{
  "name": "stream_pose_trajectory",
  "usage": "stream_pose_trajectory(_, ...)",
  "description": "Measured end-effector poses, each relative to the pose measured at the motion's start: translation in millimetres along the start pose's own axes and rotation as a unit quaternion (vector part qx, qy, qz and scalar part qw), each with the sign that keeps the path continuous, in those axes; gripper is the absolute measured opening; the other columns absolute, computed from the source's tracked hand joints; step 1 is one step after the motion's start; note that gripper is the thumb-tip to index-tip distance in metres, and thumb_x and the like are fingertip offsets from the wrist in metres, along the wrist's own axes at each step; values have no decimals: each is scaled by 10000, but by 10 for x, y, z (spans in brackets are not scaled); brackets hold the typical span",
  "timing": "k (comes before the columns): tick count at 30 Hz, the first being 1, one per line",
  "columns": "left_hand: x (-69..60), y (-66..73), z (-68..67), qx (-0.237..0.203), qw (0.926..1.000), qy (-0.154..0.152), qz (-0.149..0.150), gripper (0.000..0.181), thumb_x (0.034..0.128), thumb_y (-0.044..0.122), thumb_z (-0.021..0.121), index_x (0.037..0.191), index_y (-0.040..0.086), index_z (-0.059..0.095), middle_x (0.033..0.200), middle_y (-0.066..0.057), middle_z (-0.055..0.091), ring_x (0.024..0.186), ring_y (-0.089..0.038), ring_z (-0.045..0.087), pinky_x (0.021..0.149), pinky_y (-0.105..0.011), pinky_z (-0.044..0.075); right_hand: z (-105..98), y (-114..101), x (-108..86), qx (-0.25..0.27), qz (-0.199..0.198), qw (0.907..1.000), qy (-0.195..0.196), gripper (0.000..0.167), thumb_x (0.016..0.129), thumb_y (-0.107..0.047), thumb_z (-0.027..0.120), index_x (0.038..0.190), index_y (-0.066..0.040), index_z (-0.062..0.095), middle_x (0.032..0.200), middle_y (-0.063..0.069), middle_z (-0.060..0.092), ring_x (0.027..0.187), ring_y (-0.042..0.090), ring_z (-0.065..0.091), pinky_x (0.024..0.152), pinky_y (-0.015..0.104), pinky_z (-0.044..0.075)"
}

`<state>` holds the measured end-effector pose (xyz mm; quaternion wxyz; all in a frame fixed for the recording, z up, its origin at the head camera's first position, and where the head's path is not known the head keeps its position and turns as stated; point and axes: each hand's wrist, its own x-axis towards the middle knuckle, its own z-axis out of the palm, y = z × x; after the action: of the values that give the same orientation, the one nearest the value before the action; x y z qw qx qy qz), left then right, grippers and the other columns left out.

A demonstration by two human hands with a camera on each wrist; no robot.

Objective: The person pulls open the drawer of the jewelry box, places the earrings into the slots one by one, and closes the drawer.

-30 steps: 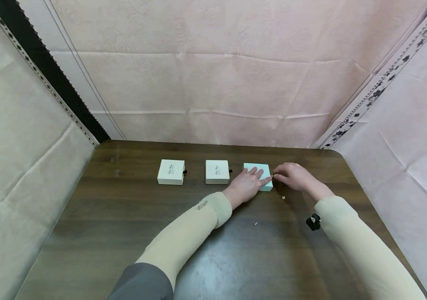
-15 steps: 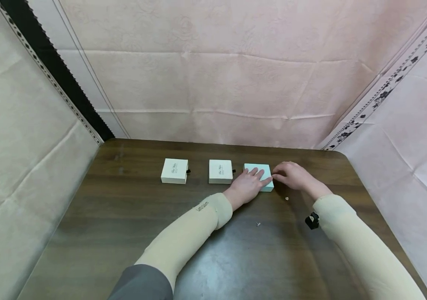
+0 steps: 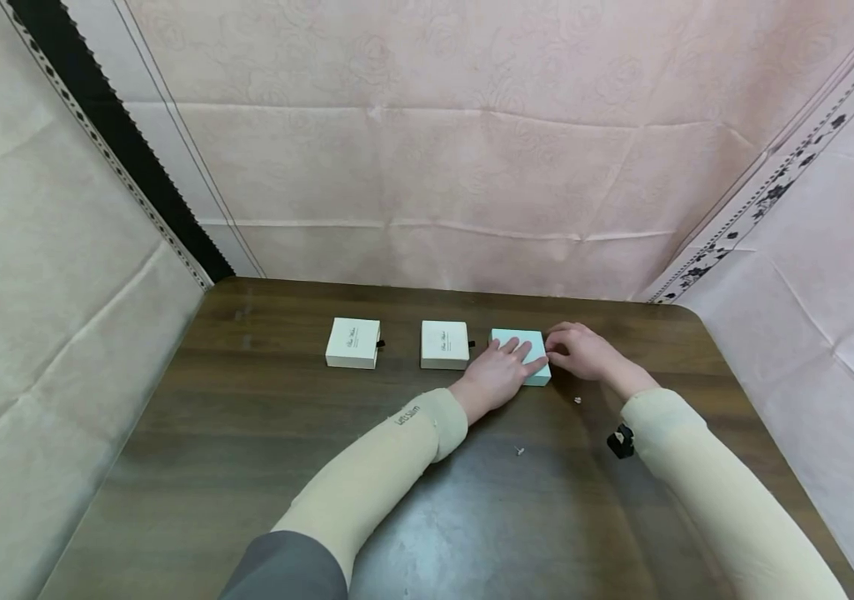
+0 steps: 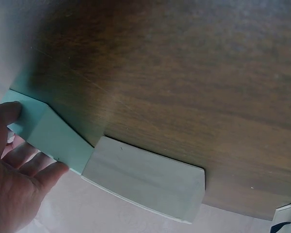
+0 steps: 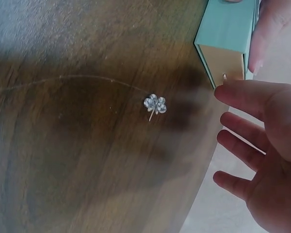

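Observation:
My left hand (image 3: 491,377) grips a small teal drawer box (image 3: 537,378), its fingers spread over the top and its thumb at one side. In the left wrist view, the teal box (image 4: 63,141) stands right against a white box (image 4: 143,179). My right hand (image 3: 584,350) is at the box's right end. There its thumb and hidden index finger appear to pinch a tiny pull tab (image 5: 225,76) on the tan drawer front (image 5: 220,60); the other fingers hang apart. A flower-shaped stud earring (image 5: 155,103) with clear stones lies on the table near that hand.
Two white drawer boxes with black tabs, the left one (image 3: 352,343) and the middle one (image 3: 444,344), stand in a row left of the teal box. Another tiny shiny piece (image 3: 520,451) lies nearer on the brown table (image 3: 262,467). Pale cloth (image 3: 412,167) hangs behind.
The head view has swung slightly left, so the white boxes sit further right in it. Both hands stay at the teal box with little visible movement.

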<state>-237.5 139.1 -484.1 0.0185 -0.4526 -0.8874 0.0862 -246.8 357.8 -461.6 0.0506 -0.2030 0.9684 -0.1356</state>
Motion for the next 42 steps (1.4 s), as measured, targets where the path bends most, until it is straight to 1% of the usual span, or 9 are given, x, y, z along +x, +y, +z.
stream_pose_trajectory(3, 6, 5, -14, 61, 10000, 1, 27, 553, 1178, 180, 407, 1698, 347, 322, 1715, -63, 366, 1557, -255, 386, 1215, -447, 429, 20, 10, 10, -11, 5, 10000, -1, 80, 1017, -39, 685, 963, -54, 742, 1381, 329, 624, 1318, 544, 547, 1091, 662, 459)
stream_pose_trajectory(7, 8, 9, -33, 108, 9999, 50, 86, 547, 1175, 177, 419, 1689, 349, 344, 1696, -59, 396, 1537, -251, 410, 1202, -435, 444, 36, 6, 7, -49, -31, 10000, 5, 128, 1013, -17, 676, 906, -75, 715, 1391, 333, 612, 1304, 546, 556, 1045, 646, 490)
stream_pose_trajectory(13, 15, -5, -20, 239, 9995, 146, 143, 536, 1177, 188, 420, 1687, 338, 354, 1683, -70, 412, 1527, -262, 423, 1188, -431, 460, 32, -17, 2, -194, -155, 9997, 65, 185, 1007, 7, 660, 849, -86, 679, 1426, 334, 585, 1288, 542, 563, 964, 618, 513)
stream_pose_trajectory(17, 30, -28, -1, 312, 9993, 197, 116, 540, 1175, 182, 426, 1685, 343, 357, 1675, -67, 422, 1527, -258, 427, 1181, -426, 467, 28, -11, 4, -287, -154, 9994, 134, 189, 1002, 9, 669, 840, -88, 682, 1439, 318, 584, 1297, 532, 563, 973, 620, 511)
stream_pose_trajectory(22, 53, -54, 30, 256, 9993, 241, 106, 538, 1175, 169, 417, 1681, 346, 367, 1666, -67, 428, 1525, -258, 422, 1191, -435, 455, 26, 25, -6, -346, -144, 9991, 207, 179, 999, 7, 678, 845, -85, 687, 1433, 306, 595, 1297, 530, 566, 985, 624, 501)
stream_pose_trajectory(29, 47, -58, 22, 163, 9995, 236, 110, 532, 1179, 157, 393, 1677, 345, 377, 1674, -69, 420, 1539, -261, 415, 1198, -427, 448, -4, 60, -48, -480, -15, 9987, 159, 196, 1001, 6, 664, 828, -85, 676, 1444, 304, 593, 1305, 542, 559, 1041, 655, 471)
stream_pose_trajectory(36, 51, -55, 39, 111, 9995, 271, 121, 534, 1178, 144, 390, 1677, 332, 380, 1673, -73, 422, 1538, -262, 419, 1198, -418, 448, -49, 184, -174, -648, 38, 9974, 315, 201, 973, 27, 658, 798, -72, 656, 1400, 308, 617, 1249, 553, 582, 995, 651, 484)
stream_pose_trajectory(42, 60, -55, 42, 67, 9996, 264, 107, 530, 1179, 145, 386, 1677, 329, 381, 1676, -69, 422, 1545, -261, 412, 1201, -423, 444, -81, 242, -262, -710, -47, 9964, 454, 200, 966, 32, 672, 791, -63, 649, 1353, 312, 640, 1201, 546, 602, 959, 640, 493)
